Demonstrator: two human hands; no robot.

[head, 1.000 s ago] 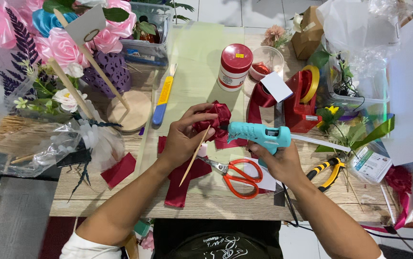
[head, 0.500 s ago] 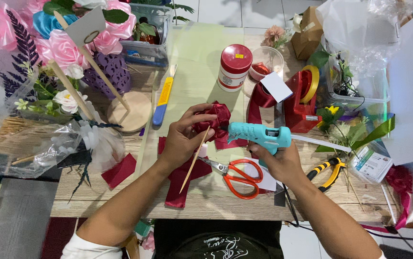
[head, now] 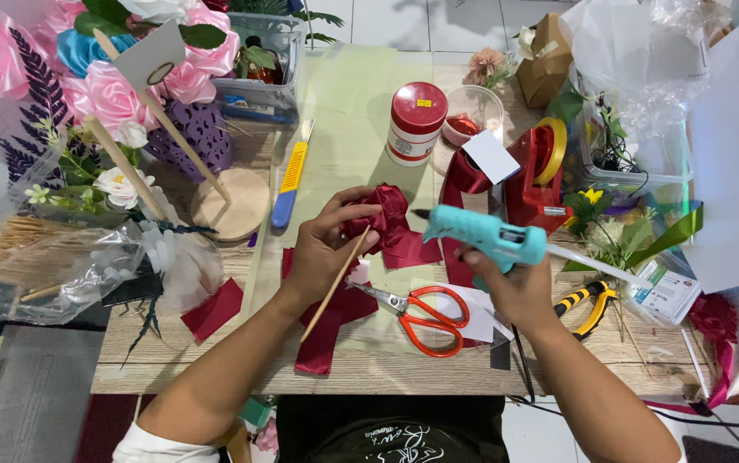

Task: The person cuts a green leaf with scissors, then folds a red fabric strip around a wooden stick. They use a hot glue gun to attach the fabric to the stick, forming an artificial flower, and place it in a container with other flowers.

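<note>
Left hand (head: 322, 253) has its grip pinched around a dark red ribbon rose (head: 380, 214) on a thin wooden stick (head: 335, 287), held above the middle of the bench (head: 215, 364). The rose sits right at the fingertips, with the stick slanting down toward the near edge. Right hand (head: 515, 287) is wrapped tight on a teal glue gun (head: 485, 236), nozzle just beside the rose. Red-handled scissors (head: 425, 317) lie below, between the hands.
</note>
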